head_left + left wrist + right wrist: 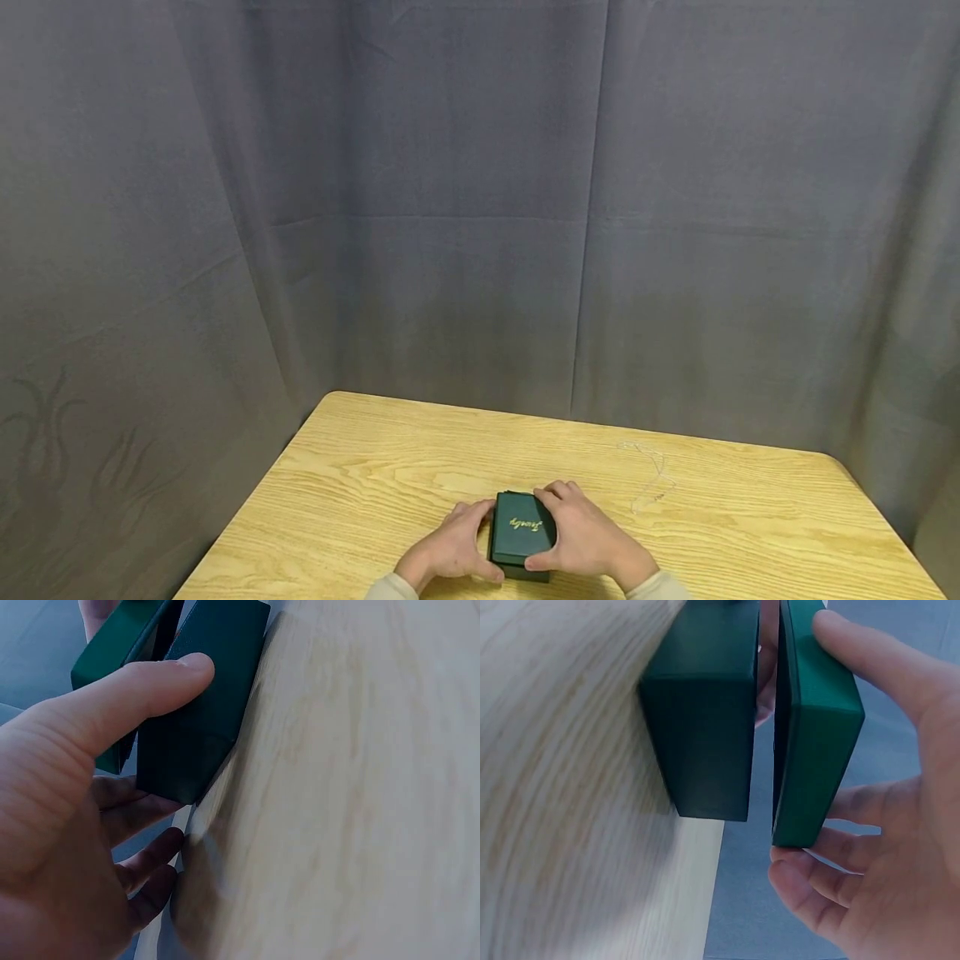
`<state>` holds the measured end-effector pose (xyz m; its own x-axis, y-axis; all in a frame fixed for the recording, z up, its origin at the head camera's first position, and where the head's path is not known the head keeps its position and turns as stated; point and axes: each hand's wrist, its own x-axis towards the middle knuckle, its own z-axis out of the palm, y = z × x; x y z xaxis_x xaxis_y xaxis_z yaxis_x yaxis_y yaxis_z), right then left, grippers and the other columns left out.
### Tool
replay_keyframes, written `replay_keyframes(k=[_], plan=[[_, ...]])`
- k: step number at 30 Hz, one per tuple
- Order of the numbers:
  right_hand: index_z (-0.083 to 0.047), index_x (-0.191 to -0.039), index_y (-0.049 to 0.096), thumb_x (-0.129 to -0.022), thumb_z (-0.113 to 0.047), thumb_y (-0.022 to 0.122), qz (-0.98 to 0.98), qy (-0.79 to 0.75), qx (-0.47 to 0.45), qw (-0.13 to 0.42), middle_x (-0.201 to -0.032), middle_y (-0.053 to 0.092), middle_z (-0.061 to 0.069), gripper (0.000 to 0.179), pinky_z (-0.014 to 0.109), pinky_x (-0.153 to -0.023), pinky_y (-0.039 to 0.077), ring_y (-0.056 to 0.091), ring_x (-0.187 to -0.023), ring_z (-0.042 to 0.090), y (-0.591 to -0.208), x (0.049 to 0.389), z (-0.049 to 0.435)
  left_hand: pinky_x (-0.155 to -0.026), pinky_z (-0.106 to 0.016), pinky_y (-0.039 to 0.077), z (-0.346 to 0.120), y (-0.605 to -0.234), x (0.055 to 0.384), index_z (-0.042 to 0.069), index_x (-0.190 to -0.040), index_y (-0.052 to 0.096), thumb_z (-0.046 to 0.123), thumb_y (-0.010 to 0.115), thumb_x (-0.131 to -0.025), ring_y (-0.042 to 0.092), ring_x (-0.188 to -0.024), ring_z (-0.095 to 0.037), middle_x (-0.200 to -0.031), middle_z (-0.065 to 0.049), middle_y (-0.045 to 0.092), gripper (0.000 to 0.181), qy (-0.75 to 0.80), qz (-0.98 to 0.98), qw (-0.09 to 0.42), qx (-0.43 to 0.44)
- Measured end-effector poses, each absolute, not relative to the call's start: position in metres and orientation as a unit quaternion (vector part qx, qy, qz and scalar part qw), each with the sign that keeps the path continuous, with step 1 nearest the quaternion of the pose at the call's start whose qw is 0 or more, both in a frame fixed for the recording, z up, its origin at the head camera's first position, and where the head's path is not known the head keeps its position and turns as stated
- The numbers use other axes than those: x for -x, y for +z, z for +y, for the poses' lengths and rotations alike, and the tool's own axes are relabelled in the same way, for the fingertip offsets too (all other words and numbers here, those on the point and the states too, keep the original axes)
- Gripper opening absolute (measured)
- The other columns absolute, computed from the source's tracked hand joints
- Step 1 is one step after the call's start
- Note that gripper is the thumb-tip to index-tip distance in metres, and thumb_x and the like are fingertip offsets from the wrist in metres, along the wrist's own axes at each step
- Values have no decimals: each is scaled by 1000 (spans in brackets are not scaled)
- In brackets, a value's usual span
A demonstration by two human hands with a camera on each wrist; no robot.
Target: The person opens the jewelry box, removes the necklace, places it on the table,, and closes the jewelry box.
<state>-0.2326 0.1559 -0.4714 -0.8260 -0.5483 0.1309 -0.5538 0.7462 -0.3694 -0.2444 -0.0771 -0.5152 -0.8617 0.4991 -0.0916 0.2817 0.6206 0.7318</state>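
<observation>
A dark green jewelry box sits near the table's front, its lid marked with gold script. The right hand grips the lid by its sides, thumb at the near end. In the right wrist view a gap separates the lid from the box base. The left hand grips the base, its thumb pressed against the side in the left wrist view. The base stands on the wooden table. What lies inside the box is hidden under the lid.
A thin, pale chain necklace lies loosely on the wooden table, to the right of the box. Grey curtains hang behind the table and along its left side.
</observation>
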Motion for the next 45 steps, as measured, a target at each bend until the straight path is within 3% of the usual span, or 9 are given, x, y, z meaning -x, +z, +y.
replay_keyframes(k=[12,24,30,45], plan=[[3,-131,52,-68,-70,68,-940,193,-282,-15,-117,52,7,98,41,-82,47,46,-102,22,-475,233,153,-95,-44,37,-77,-515,245,15,-144,37,30,89,-61,38,-110,-18,-126,-1,43,99,382,887,151,-213],[4,-130,53,-68,-71,67,-939,184,-289,-9,-116,53,7,98,40,-82,46,46,-101,21,-476,233,147,-93,-49,36,-79,-518,246,12,-151,21,31,89,-64,38,-107,-19,-130,-3,45,112,401,874,164,-220],[4,-130,53,-69,-69,68,-940,177,-290,-10,-117,53,7,96,39,-82,47,47,-101,21,-477,232,144,-90,-52,39,-79,-518,244,21,-153,8,33,89,-61,40,-112,-25,-127,-8,45,123,387,882,148,-224],[4,-131,51,-71,-64,70,-940,168,-297,-20,-118,52,7,93,38,-82,47,46,-100,20,-476,231,144,-90,-48,39,-78,-516,244,22,-152,15,29,89,-62,40,-113,-24,-131,-8,42,117,373,887,152,-225]])
